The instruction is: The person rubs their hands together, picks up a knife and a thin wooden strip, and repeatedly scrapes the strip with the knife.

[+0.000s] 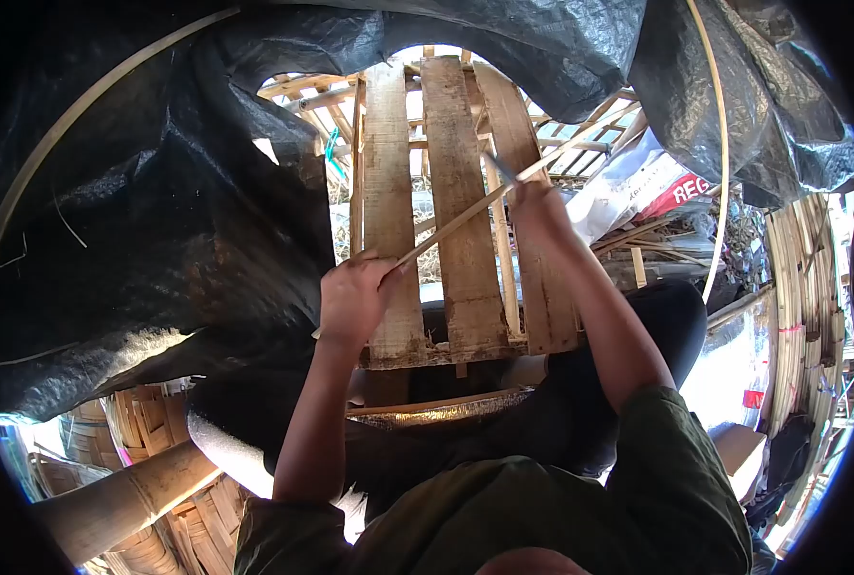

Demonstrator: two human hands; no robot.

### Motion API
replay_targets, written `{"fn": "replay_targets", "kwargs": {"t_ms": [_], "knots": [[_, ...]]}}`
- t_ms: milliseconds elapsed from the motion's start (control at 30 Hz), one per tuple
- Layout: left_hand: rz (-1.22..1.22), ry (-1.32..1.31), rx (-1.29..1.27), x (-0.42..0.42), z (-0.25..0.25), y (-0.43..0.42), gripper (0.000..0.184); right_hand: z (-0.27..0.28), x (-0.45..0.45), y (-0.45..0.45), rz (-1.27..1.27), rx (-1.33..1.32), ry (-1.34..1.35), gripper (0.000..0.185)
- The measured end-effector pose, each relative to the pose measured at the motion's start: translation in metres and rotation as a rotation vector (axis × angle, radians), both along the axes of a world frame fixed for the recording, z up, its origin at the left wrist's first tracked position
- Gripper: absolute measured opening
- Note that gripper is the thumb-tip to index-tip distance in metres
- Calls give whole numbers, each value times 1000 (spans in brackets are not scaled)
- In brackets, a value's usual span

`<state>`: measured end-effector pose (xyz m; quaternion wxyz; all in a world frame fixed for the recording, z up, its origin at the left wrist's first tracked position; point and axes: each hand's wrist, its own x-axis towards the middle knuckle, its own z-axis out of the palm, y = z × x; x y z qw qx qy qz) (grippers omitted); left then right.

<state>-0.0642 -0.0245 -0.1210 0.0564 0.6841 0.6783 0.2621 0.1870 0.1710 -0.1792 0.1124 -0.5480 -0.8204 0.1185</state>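
A long thin strip of wood or bamboo point(460, 221) runs diagonally over a bench of spaced wooden planks point(455, 172). Around its lower left part my left hand point(355, 292) is closed, above the left plank. My right hand point(539, 209) is closed round the handle of a knife, over the right plank. The knife's blade point(501, 169) points up and left and lies against or very near the strip; exact contact cannot be told. The handle is hidden in my fist.
Black plastic sheeting point(159, 220) hangs at left and top. A thick bamboo pole point(139, 494) lies at lower left beside woven strips. Bundled bamboo slats point(786, 297) stand at right, near a cardboard box point(736, 454). A printed white and red sack point(642, 187) lies behind the bench.
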Motion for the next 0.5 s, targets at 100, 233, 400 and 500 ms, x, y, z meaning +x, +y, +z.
{"fn": "replay_targets", "kwargs": {"t_ms": [100, 233, 400, 500], "knots": [[-23, -73, 7, -2, 0, 4, 15, 17, -28, -38, -82, -101, 98, 44], [-24, -104, -108, -8, 5, 10, 17, -8, -4, 23, -111, -140, -14, 43], [-4, -142, -130, -7, 3, 10, 19, 32, -34, -35, -127, -167, 126, 48], [-16, -123, -161, -7, 1, 11, 20, 26, -27, -19, -105, -239, 150, 48]]}}
